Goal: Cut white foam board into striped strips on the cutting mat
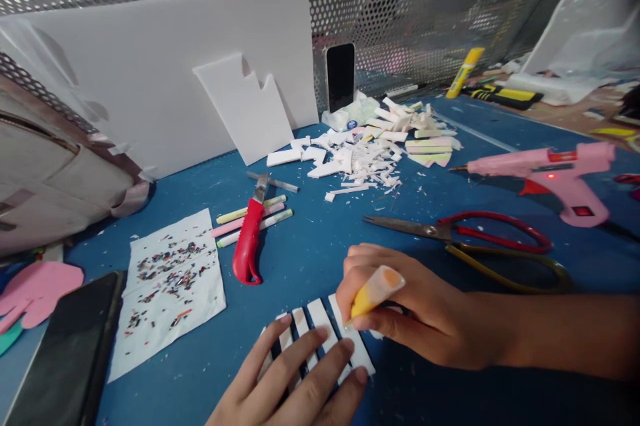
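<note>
My right hand (400, 309) is closed around a thick yellow marker (373, 294) with a pale end and an orange tip plug. Its lower end, mostly behind my fingers, meets the rightmost white foam strip (357, 345). My left hand (300, 379) lies with fingers spread over several white foam strips (320, 319) set side by side on the blue tabletop (200, 326). The fingertips press on the strips and cover their near ends. Just beyond my right hand are scissors (445, 233) with one red and one yellow-green handle, lying apart from it.
A red-handled knife (250, 236) lies across pastel sticks (270, 219). Behind is a heap of foam scraps (365, 153) by an upright phone (341, 76). A pink glue gun (555, 173) lies right. Left are a bead-strewn paper (200, 293), another phone (60, 353) and foam boards (150, 79).
</note>
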Demonstrator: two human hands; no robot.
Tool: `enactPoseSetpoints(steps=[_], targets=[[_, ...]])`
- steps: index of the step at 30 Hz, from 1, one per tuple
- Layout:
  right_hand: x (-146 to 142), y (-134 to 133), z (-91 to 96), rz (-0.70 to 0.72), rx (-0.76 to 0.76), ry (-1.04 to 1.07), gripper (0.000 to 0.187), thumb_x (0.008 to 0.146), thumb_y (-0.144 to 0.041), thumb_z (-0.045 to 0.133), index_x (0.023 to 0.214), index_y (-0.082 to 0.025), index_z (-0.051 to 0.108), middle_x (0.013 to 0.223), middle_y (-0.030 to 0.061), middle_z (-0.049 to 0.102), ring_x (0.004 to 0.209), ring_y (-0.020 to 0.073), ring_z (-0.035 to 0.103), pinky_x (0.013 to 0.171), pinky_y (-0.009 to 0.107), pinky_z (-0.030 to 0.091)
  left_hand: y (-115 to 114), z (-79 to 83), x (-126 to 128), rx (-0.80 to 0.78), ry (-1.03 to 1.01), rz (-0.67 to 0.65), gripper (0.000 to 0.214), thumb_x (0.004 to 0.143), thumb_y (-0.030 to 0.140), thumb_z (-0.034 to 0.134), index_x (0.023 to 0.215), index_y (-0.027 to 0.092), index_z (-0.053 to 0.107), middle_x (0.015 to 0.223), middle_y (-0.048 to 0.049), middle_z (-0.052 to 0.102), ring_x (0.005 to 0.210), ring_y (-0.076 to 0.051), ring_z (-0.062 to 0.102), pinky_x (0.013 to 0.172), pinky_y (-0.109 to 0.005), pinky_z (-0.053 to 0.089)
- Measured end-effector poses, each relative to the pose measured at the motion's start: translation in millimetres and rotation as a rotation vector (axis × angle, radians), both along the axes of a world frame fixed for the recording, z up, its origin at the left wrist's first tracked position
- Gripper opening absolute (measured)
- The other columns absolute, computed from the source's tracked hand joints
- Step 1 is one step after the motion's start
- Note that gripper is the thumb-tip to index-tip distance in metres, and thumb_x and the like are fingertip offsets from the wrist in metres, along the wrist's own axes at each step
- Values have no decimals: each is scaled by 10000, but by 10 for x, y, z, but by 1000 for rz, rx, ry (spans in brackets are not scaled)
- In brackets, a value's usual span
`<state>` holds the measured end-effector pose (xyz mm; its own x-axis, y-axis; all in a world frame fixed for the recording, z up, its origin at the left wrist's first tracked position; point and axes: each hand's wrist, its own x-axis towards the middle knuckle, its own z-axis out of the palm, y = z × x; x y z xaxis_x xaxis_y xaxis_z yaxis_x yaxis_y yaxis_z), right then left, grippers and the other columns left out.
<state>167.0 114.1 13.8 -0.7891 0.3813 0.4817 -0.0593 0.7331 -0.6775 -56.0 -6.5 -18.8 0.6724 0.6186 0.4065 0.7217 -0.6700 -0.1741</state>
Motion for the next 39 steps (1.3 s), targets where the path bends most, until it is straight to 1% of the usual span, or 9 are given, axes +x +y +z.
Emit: enactPoseSetpoints(steps=[3, 6, 11, 14, 19, 22, 29, 33, 39], targets=[[0, -1, 5, 5, -14, 12, 241, 1062, -321, 380, 941, -181, 534, 864, 54, 623, 781, 166, 524, 784, 347, 416, -1, -6, 7, 2, -18, 6, 368, 1061, 264, 354, 1317, 381, 592, 1338, 148, 627, 1287, -132, 511, 1263, -413, 122], [-2, 0, 5, 9, -22, 24, 217, 1061, -308, 388, 946, -188, 527, 881, 51, 626, 789, 164, 530, 798, 350, 416, 3, -10, 15, 12, -33, 5, 354, 1056, 274, 377, 1308, 380, 602, 1336, 144, 628, 1307, -139, 493, 1262, -408, 125], [-3, 1, 3, 15, -23, 17, 217, 1064, -303, 382, 944, -189, 523, 882, 50, 628, 790, 163, 531, 803, 350, 415, 9, -9, 8, 6, -14, -1, 379, 1067, 254, 337, 1322, 383, 586, 1341, 154, 622, 1314, -136, 476, 1265, -418, 115], [-1, 3, 4, 6, -10, 4, 228, 1065, -312, 378, 944, -185, 523, 870, 50, 625, 780, 162, 527, 812, 360, 411, 8, -19, -1, 10, -3, -2, 385, 1070, 271, 319, 1315, 385, 593, 1347, 151, 618, 1312, -139, 474, 1264, -424, 114], [0, 3, 8, 17, -16, 31, 241, 1066, -310, 380, 939, -174, 533, 850, 51, 623, 758, 157, 516, 766, 341, 401, 5, -39, -10, 21, 13, -9, 389, 1070, 259, 321, 1330, 381, 584, 1365, 139, 605, 1331, -156, 456, 1260, -439, 119], [0, -3, 17, 21, -25, 31, 263, 1064, -320, 385, 936, -160, 551, 826, 51, 614, 754, 156, 507, 752, 326, 396, 4, -25, -17, 13, 31, -14, 380, 1067, 261, 336, 1337, 377, 577, 1373, 140, 598, 1334, -155, 453, 1261, -440, 115], [12, -14, 14, 23, 0, 0, 284, 1068, -322, 360, 934, -159, 551, 833, 59, 616, 759, 164, 495, 754, 337, 392, 5, 12, -27, -5, 49, -22, 379, 1066, 261, 337, 1345, 369, 571, 1385, 135, 590, 1323, -159, 462, 1262, -444, 107], [13, -16, 12, 23, 16, 7, 257, 1064, -302, 374, 934, -161, 546, 838, 60, 622, 761, 164, 499, 765, 341, 392, 12, -19, -16, 15, 27, -27, 383, 1069, 263, 325, 1322, 367, 593, 1374, 134, 598, 1343, -160, 447, 1260, -441, 123], [1, -9, 56, 28, 5, 45, 310, 1073, -320, 348, 939, -147, 568, 806, 44, 603, 761, 149, 507, 778, 317, 391, 8, -52, -14, 29, 5, -18, 389, 1068, 246, 325, 1319, 375, 593, 1367, 134, 603, 1400, -166, 389, 1259, -436, 133]])
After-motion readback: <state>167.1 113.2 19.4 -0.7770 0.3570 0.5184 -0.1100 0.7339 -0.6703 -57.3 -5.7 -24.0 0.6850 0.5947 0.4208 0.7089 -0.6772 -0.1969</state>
